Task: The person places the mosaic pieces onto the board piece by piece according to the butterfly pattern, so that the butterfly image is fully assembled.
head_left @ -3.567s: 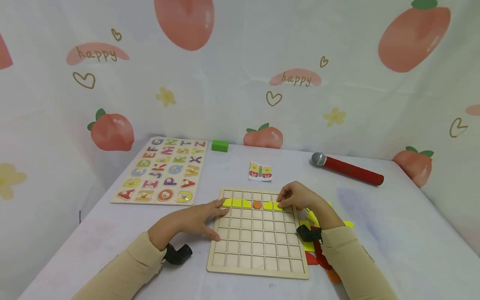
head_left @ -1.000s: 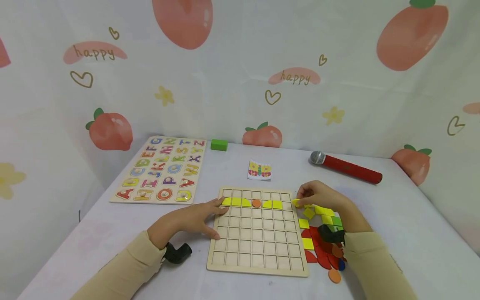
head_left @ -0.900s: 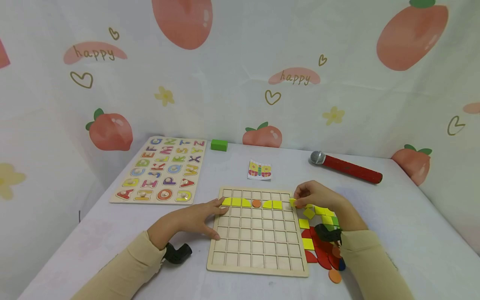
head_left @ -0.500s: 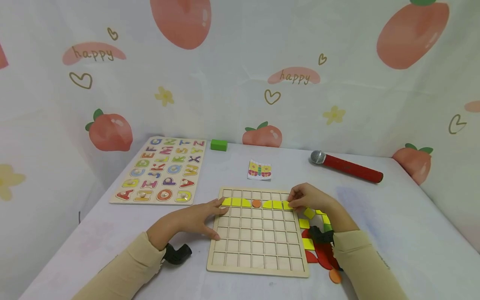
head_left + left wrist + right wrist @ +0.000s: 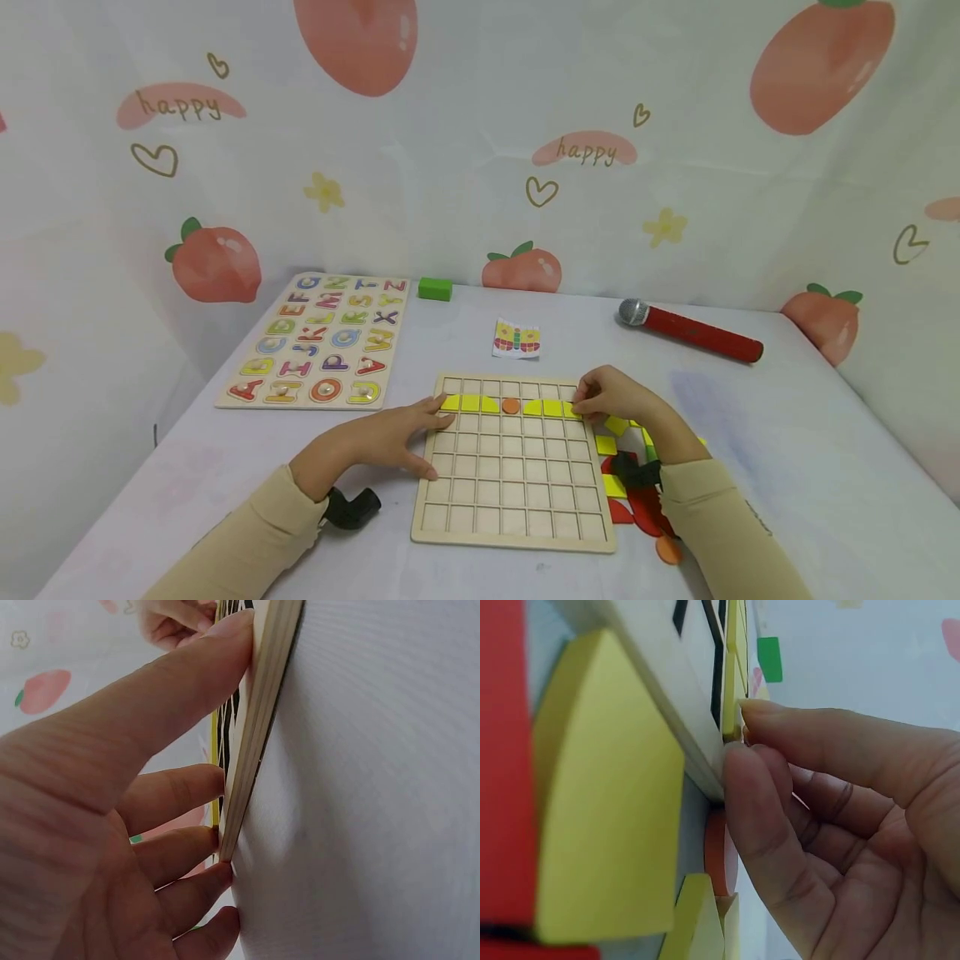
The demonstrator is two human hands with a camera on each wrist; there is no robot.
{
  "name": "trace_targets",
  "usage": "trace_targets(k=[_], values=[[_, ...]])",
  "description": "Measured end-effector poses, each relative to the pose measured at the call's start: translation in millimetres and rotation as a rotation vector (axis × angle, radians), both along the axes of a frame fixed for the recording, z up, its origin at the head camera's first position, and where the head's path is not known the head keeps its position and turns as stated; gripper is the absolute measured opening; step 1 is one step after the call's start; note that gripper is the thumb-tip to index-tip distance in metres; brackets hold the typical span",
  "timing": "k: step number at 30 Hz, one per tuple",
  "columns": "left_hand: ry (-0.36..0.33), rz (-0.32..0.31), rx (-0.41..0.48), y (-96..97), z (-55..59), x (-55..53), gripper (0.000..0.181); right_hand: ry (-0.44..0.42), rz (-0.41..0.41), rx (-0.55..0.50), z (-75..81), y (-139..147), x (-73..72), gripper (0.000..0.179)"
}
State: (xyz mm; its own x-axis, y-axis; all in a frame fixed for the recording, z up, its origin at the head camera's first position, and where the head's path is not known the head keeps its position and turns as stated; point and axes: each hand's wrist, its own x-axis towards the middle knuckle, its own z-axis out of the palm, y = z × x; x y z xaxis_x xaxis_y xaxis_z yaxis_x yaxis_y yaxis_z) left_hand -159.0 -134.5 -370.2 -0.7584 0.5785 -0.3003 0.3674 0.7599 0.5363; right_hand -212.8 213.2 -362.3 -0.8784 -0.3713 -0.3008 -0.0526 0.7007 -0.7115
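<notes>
A square wooden grid board [image 5: 510, 521] lies in front of me in the head view. Across its second row run yellow tiles, split by an orange disc [image 5: 511, 406] in the middle. My right hand [image 5: 618, 396] pinches a yellow tile [image 5: 575, 411] at the right end of that row. In the right wrist view, the thumb and a finger meet at the end of the tile [image 5: 733, 720]. My left hand [image 5: 382, 437] rests spread along the board's left edge; its thumb [image 5: 225, 630] touches the rim in the left wrist view.
Loose red pieces [image 5: 648, 510], yellow tiles [image 5: 606, 445] and an orange disc [image 5: 669, 550] lie right of the board, partly under my right forearm. Behind stand a butterfly pattern card [image 5: 516, 340], a green block [image 5: 435, 289], a red microphone [image 5: 701, 333] and an alphabet board [image 5: 303, 390].
My right hand let go of one yellow tile, moved right to the loose pieces, then brought another yellow tile left into the row's end cell. The left hand has stayed put.
</notes>
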Motion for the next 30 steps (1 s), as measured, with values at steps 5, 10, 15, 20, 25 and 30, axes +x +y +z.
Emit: trace_targets(k=[5,10,15,20,25,30], values=[[-0.008,-0.009,0.012,1.4,0.1,-0.5,0.080,-0.002,0.005,0.045,4.6,3.6,2.4,0.011],[-0.021,0.001,0.013,0.7,0.3,0.5,0.081,0.016,0.015,0.047,13.2,15.8,10.8,0.017],[-0.002,-0.007,0.001,-0.5,-0.7,0.0,0.081,0.024,-0.052,0.064,16.5,31.9,20.6,0.023],[-0.010,-0.001,0.002,-0.2,0.0,0.2,0.081,0.018,-0.083,0.104,6.9,43.0,26.3,0.026],[0.002,-0.008,0.000,-0.4,-0.1,0.7,0.081,0.039,-0.084,0.095,1.4,45.7,27.6,0.027],[0.000,-0.005,0.002,-0.5,1.7,1.6,0.081,0.044,-0.088,0.103,1.3,46.1,27.5,0.028]])
